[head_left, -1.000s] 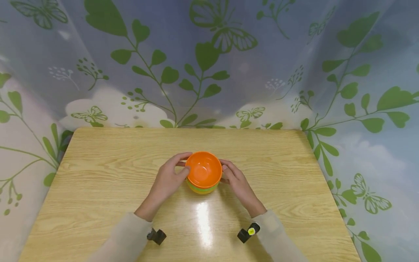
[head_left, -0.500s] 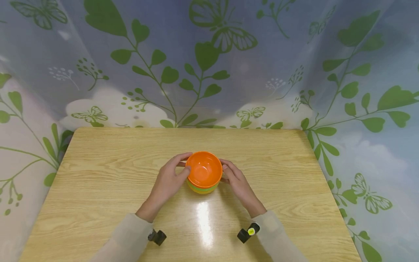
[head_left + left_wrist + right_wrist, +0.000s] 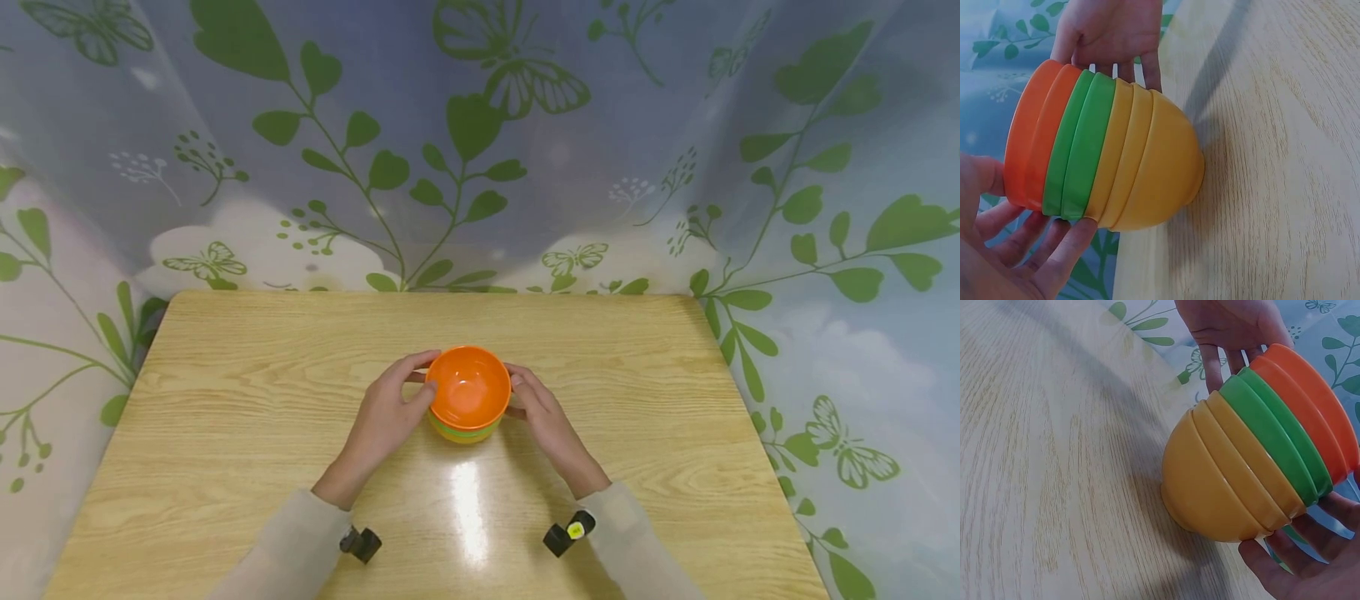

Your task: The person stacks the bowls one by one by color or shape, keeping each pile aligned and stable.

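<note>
A nested stack of bowls point(image 3: 468, 392) stands upright on the table, its foot at the wood. Orange bowls point(image 3: 1038, 134) are uppermost, green bowls point(image 3: 1082, 150) come below them, and yellow bowls point(image 3: 1204, 475) form the bottom. My left hand point(image 3: 386, 408) holds the left side, its thumb at the orange rim and its fingers along the outside. On the opposite side, my right hand point(image 3: 543, 417) grips the stack, with fingertips point(image 3: 1260, 553) reaching the yellow bowls. The stack partly hides the fingers of both hands in the head view.
The wooden table point(image 3: 262, 358) spreads around the stack, with a bright light reflection in front of it. A curtain point(image 3: 480, 167) printed with leaves and butterflies hangs behind the table's far edge and along its sides. Black wrist cameras point(image 3: 363, 544) sit at both sleeves.
Hardly anything differs: the orange rim has shifted very slightly to the right, and both hands keep the same hold on the stack of bowls.
</note>
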{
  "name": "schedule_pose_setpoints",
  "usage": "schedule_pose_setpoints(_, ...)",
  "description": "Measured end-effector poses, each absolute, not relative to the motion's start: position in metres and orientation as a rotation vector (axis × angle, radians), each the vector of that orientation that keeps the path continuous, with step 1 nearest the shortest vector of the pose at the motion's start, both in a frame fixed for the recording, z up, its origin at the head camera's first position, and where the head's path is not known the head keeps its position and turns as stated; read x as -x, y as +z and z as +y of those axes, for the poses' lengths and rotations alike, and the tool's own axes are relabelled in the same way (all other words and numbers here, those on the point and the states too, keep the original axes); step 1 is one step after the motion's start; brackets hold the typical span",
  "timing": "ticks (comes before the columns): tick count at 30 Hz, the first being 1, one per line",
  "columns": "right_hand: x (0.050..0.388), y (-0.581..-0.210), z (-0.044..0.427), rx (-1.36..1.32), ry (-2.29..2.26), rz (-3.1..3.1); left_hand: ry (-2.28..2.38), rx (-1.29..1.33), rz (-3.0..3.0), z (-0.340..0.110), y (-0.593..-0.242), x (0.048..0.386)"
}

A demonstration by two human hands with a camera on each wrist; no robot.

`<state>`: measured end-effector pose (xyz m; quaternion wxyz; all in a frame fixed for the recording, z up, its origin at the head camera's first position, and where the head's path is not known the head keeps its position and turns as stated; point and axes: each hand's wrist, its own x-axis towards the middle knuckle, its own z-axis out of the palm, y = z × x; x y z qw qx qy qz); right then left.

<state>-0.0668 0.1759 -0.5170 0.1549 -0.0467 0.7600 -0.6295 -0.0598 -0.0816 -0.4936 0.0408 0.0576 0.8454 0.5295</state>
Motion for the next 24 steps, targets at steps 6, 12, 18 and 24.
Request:
schedule_pose_setpoints(6,0.067,-0.518,0.177,0.128,-1.817,2.180,1.613,-0.170,2.598,-0.082,-0.494,0.062)
schedule_pose_setpoints(12,0.070,-0.519,0.180,0.113,-1.815,2.180,1.604,-0.112,2.611,-0.090,-0.494,0.069)
schedule_pose_setpoints(18,0.078,-0.521,0.190,0.150,-1.734,2.304,1.586,-0.082,2.623,-0.107,-0.499,0.080)
schedule_pose_setpoints(24,0.088,-0.519,0.202,0.171,-1.686,2.355,1.477,-0.080,2.701,-0.124,-0.504,0.090)
